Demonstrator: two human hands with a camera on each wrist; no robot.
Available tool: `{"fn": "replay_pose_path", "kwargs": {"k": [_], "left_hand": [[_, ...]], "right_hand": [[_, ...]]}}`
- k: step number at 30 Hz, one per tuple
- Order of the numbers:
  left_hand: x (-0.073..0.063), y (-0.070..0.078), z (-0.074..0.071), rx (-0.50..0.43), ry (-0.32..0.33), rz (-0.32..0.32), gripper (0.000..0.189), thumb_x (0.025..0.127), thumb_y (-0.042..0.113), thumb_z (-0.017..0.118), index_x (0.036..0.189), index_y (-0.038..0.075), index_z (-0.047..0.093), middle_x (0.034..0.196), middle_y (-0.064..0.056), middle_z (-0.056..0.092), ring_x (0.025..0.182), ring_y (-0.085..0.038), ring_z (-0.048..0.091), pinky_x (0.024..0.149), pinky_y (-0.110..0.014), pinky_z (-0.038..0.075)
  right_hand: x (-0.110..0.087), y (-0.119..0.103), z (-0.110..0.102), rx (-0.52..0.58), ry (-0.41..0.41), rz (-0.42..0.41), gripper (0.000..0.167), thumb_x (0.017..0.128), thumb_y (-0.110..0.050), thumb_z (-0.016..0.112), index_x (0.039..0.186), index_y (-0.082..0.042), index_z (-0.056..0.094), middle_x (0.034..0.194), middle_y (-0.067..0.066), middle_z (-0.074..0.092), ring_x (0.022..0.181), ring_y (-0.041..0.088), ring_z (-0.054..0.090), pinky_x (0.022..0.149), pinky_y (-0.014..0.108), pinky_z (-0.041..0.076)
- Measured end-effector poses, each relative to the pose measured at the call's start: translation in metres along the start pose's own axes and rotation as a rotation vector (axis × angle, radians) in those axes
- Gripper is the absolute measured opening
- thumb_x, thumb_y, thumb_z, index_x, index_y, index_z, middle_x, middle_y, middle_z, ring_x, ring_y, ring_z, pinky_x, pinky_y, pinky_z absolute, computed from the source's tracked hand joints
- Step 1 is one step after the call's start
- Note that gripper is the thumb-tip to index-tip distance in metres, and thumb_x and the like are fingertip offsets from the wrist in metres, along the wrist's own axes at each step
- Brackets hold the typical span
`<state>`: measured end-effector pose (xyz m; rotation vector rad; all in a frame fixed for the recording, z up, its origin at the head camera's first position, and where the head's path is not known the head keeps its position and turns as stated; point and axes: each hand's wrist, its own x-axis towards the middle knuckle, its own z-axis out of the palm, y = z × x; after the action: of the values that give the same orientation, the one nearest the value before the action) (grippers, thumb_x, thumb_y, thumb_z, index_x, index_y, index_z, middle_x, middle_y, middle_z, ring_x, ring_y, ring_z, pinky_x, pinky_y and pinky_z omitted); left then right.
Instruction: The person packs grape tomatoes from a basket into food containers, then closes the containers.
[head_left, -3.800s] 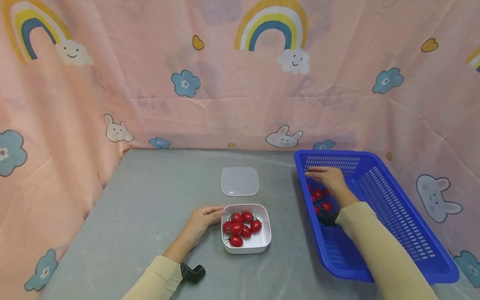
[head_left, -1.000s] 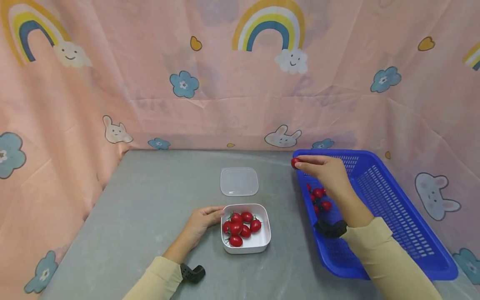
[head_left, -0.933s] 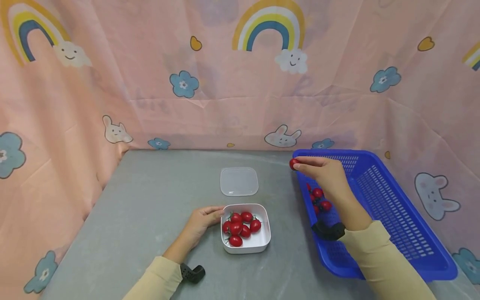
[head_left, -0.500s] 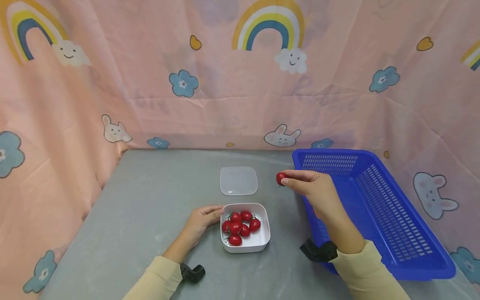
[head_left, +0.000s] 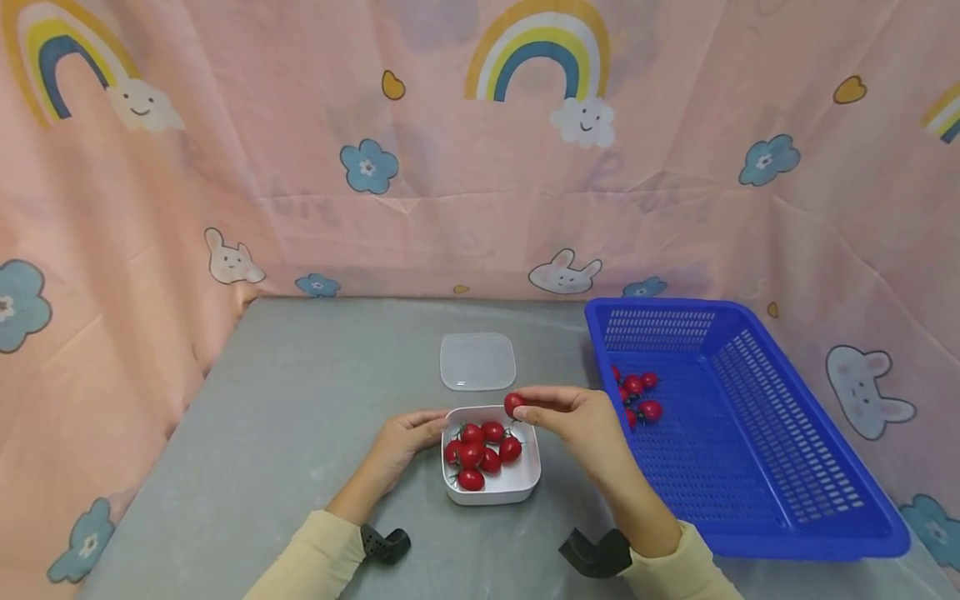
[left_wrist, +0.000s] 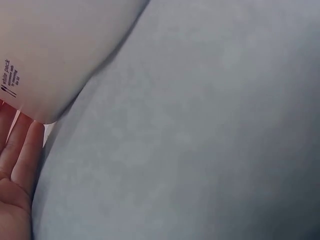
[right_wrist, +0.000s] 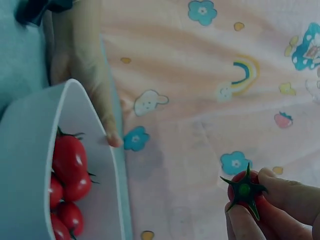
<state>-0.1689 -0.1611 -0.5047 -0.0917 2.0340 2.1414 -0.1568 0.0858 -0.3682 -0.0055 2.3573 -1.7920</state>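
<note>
An open white plastic box (head_left: pixel 491 498) stands on the table, with several red cherry tomatoes (head_left: pixel 470 455) inside it. My left hand (head_left: pixel 401 450) holds it by its back left corner, thumb at the rim and fingers along the outer wall. In the left wrist view, fingers (left_wrist: pixel 25 155) lie against that wall (left_wrist: pixel 55 55), below small printed text. My right hand (head_left: pixel 581 421) pinches one cherry tomato (head_left: pixel 513 405) between thumb and fingertips over the box's back right rim. Its green, star-shaped stem (right_wrist: pixel 244 189) faces the right wrist camera.
A blue perforated basket (head_left: pixel 738 467) stands to the right, with several tomatoes (head_left: pixel 633 384) along its left side. A clear flat lid (head_left: pixel 477 362) lies behind the box on the grey table (head_left: pixel 337 358). A pink patterned curtain (head_left: pixel 450 225) hangs around the back and sides.
My right hand has lifted a cherry tomato out of the blue basket and carried it left to above the white box. The left hand and box have stayed in place.
</note>
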Motion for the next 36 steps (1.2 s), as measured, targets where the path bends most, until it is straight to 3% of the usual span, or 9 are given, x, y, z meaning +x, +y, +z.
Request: {"fn": "replay_pose_path", "kwargs": {"k": [8, 16, 26, 36], "left_hand": [[-0.001, 0.001, 0.000, 0.011, -0.005, -0.001, 0.037, 0.094, 0.013, 0.067, 0.123, -0.011, 0.064, 0.116, -0.011, 0.073, 0.092, 0.000, 0.067, 0.086, -0.019, 0.054], [-0.001, 0.000, -0.001, 0.022, 0.005, -0.004, 0.038, 0.093, 0.014, 0.067, 0.122, -0.010, 0.064, 0.115, -0.008, 0.073, 0.092, -0.001, 0.068, 0.087, -0.020, 0.054], [0.000, 0.001, -0.002, -0.010, -0.011, 0.003, 0.039, 0.093, 0.013, 0.067, 0.124, -0.011, 0.063, 0.109, 0.001, 0.075, 0.092, 0.000, 0.068, 0.087, -0.019, 0.054], [0.000, -0.001, -0.002, 0.014, -0.008, 0.005, 0.038, 0.093, 0.014, 0.068, 0.123, -0.009, 0.064, 0.112, -0.002, 0.074, 0.092, 0.000, 0.068, 0.087, -0.020, 0.054]], "right_hand": [[0.009, 0.030, 0.029, 0.061, 0.032, -0.001, 0.025, 0.083, -0.011, 0.079, 0.106, -0.001, 0.077, 0.103, 0.012, 0.077, 0.101, 0.018, 0.070, 0.088, 0.028, 0.056], [0.022, 0.047, 0.060, 0.088, -0.011, 0.000, 0.023, 0.079, -0.008, 0.081, 0.100, 0.001, 0.078, 0.097, 0.015, 0.077, 0.080, 0.009, 0.069, 0.074, 0.027, 0.060], [0.032, 0.061, 0.080, -0.029, -0.007, -0.084, 0.020, 0.075, -0.007, 0.083, 0.094, -0.001, 0.080, 0.095, 0.015, 0.077, 0.090, 0.018, 0.071, 0.080, 0.028, 0.059], [0.032, 0.065, 0.081, -0.114, -0.019, -0.077, 0.022, 0.075, -0.007, 0.082, 0.096, -0.001, 0.079, 0.095, 0.016, 0.077, 0.092, 0.024, 0.072, 0.083, 0.035, 0.058]]}}
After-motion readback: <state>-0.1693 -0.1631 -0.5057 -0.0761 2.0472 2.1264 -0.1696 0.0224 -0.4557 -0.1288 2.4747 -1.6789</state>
